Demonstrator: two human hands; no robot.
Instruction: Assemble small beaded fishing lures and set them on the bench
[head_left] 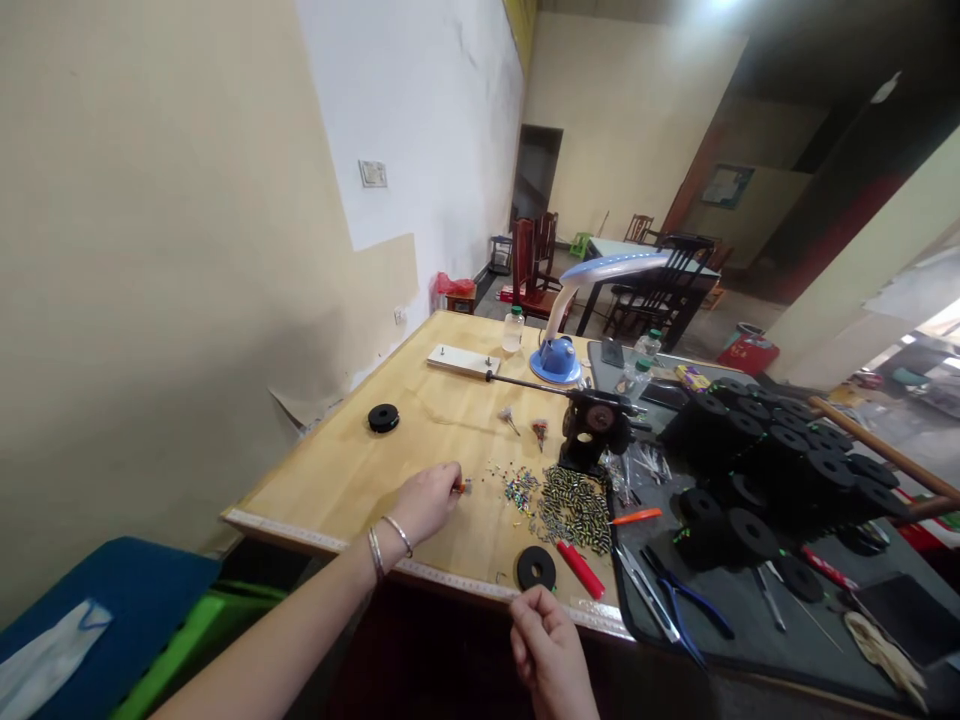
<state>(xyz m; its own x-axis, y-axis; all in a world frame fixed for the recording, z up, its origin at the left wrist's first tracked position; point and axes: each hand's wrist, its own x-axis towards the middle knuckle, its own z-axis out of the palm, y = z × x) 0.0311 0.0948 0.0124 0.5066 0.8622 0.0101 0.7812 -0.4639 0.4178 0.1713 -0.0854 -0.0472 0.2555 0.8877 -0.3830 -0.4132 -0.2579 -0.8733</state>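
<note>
My left hand (426, 502), with two bangles at the wrist, is closed over the wooden table (341, 480). A small orange-red bit shows at its fingertips, too small to name. Right of it lie scattered small coloured beads (520, 490) and a pile of yellow-and-black striped pieces (574, 508). My right hand (551, 645) is curled at the table's front edge, thumb and fingers pressed together; whatever is in them is hidden. Just above it lies a flat black ring (548, 576), beside a red stick-like piece (580, 570).
A black clamp-like device (581, 430) with a long rod stands behind the pile, near a blue desk lamp (556, 360). Black spools (787, 450) crowd the dark mat at right, with pliers (686, 595) and tweezers (649, 590). Another black spool (383, 418) sits at left.
</note>
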